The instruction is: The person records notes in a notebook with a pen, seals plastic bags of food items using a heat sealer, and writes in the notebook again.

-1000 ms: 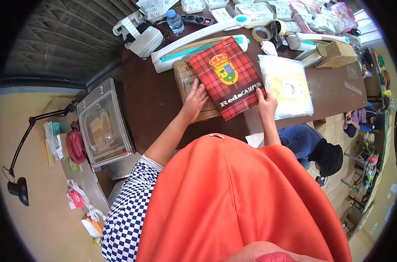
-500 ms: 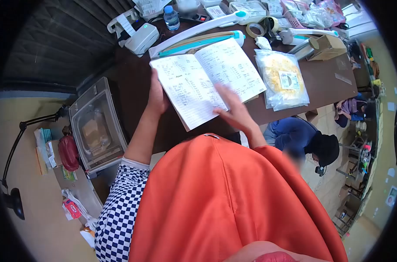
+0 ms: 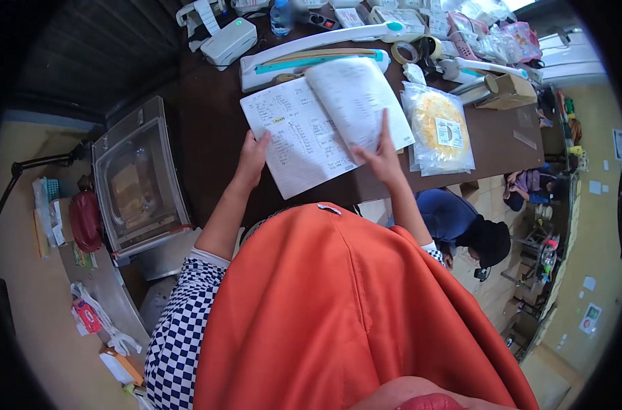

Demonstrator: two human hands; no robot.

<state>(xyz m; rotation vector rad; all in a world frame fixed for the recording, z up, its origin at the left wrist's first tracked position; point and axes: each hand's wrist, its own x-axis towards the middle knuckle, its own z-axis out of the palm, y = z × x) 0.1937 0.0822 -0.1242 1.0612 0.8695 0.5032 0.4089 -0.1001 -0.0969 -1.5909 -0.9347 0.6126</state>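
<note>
An open notebook [image 3: 290, 137] with handwritten pages lies tilted at the front of the dark table. My left hand [image 3: 251, 162] grips its lower left edge, the thumb near the page and the other fingers mostly hidden. On the right side, a curved, blurred page [image 3: 348, 102] stands partly raised. My right hand [image 3: 385, 160] is at that page's lower edge, thumb at its corner and a finger stretched up along it. Just right of the notebook sits a clear plastic packet [image 3: 439, 130] of pale yellow food with a white label.
Behind the notebook lies a long white and teal sealer [image 3: 318, 58]. A label printer [image 3: 229, 42], water bottle [image 3: 281, 17] and tape roll [image 3: 404, 52] stand farther back. A metal-framed machine [image 3: 140, 178] is at left; a person [image 3: 461, 225] bends low at right.
My right hand has moved from mid-page to the right page's lower edge, and that page now curves up. My left thumb has come onto the left page edge. The view has shifted slightly.
</note>
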